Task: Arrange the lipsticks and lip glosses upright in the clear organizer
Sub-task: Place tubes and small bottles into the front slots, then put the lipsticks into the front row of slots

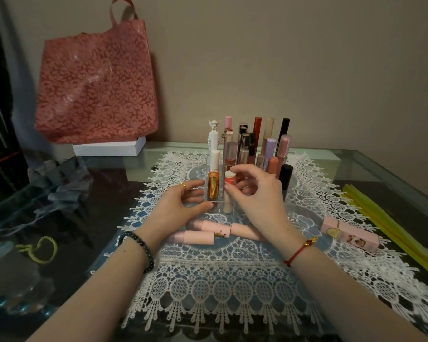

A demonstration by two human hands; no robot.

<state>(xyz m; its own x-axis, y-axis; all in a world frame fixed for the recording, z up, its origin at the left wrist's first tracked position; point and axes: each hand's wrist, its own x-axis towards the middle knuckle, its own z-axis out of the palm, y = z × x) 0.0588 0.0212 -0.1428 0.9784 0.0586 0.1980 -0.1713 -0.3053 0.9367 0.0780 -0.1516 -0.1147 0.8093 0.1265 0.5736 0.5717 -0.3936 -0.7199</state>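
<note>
Lacy white doily (208, 280) covers the glass worktop (84, 218). Sitting mid-doily is the clear plastic organizer (219, 211), packed with upright tubes (269, 146). At its left side the left hand (181, 206) rests straight-fingered, next to a shiny gold tube (213, 187). Meanwhile the right hand (257, 196) pinches a white-capped peach lipstick (229, 178) standing in the front row. Three matte pink tubes (198, 236) lie flat just in front.

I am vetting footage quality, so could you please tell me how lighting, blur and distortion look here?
Head view: dim, warm light; the bag looks smeared and soft; the glass table shows a pale sheen and its side edges splay, wide-angle style; the left hand and the right hand, pinching a lipstick, are fairly sharp.
</note>
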